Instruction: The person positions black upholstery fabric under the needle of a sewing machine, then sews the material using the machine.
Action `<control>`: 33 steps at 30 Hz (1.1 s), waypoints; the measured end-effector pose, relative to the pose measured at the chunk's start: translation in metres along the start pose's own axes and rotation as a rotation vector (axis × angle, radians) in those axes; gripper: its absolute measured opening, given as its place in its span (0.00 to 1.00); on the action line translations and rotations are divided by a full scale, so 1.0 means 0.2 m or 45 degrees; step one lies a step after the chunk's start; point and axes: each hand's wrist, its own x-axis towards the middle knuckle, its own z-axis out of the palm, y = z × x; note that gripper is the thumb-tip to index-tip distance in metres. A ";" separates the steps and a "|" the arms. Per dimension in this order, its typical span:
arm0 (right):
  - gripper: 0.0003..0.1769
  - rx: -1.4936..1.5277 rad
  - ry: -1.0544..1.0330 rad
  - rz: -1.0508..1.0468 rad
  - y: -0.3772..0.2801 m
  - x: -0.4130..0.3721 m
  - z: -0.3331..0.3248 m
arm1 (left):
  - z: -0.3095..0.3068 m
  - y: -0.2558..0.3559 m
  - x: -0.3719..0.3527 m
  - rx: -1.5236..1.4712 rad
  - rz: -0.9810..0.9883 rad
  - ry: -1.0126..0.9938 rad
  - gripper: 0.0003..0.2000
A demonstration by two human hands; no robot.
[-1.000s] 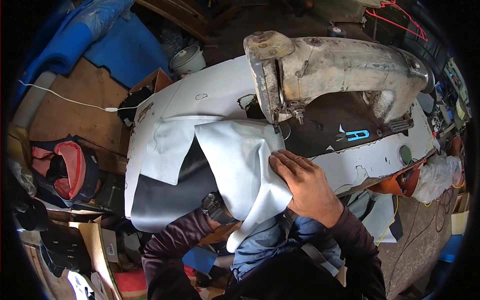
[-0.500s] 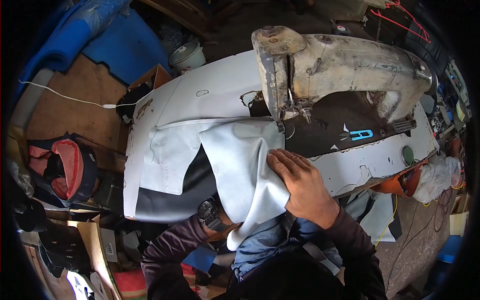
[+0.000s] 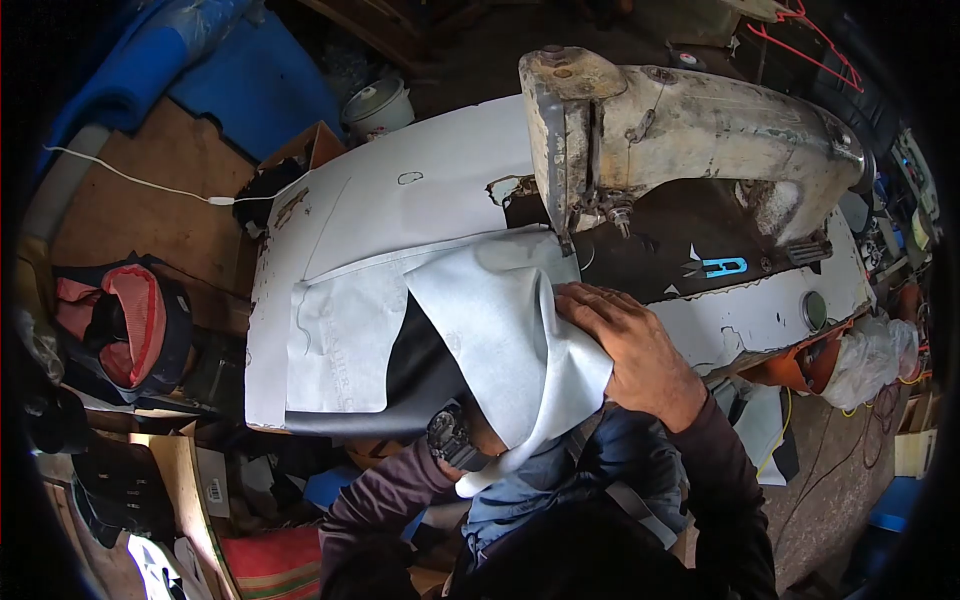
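A pale grey-white sheet of leather-like material (image 3: pixel 350 345), black on its other face and faintly printed, lies folded on the sewing table. Its near flap (image 3: pixel 500 350) bulges up and hangs over the front edge. My right hand (image 3: pixel 645 350) is closed on the right side of this flap, fingers bent over it and thumb hidden. My left hand (image 3: pixel 487 438), below a black wristwatch, reaches under the flap, so its fingers are out of sight. The sheet's far edge runs up to the needle area of a worn sewing machine (image 3: pixel 700 115), right of centre.
Blue thread snips (image 3: pixel 722 267) lie on the dark machine bed, with a small round green-topped tin (image 3: pixel 814 311) further right. At the left are a dark bag with red lining (image 3: pixel 140 320) and a white cable (image 3: pixel 150 182). A white bucket (image 3: pixel 378 108) stands behind the table.
The sheet has shifted toward me and turned slightly, its far edge now slanting. My right hand has moved a little right, and my left wrist right and slightly down.
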 end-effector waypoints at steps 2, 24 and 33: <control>0.33 -0.034 0.013 -0.012 0.00 0.00 0.01 | 0.01 -0.01 0.00 -0.020 0.005 -0.003 0.31; 0.15 1.644 0.228 0.976 -0.33 -0.79 0.61 | -0.48 0.08 -0.18 -0.462 -0.741 0.463 0.19; 0.17 1.069 0.011 0.552 -0.33 -0.70 0.72 | -0.56 -0.04 -0.15 -0.001 -0.586 0.637 0.17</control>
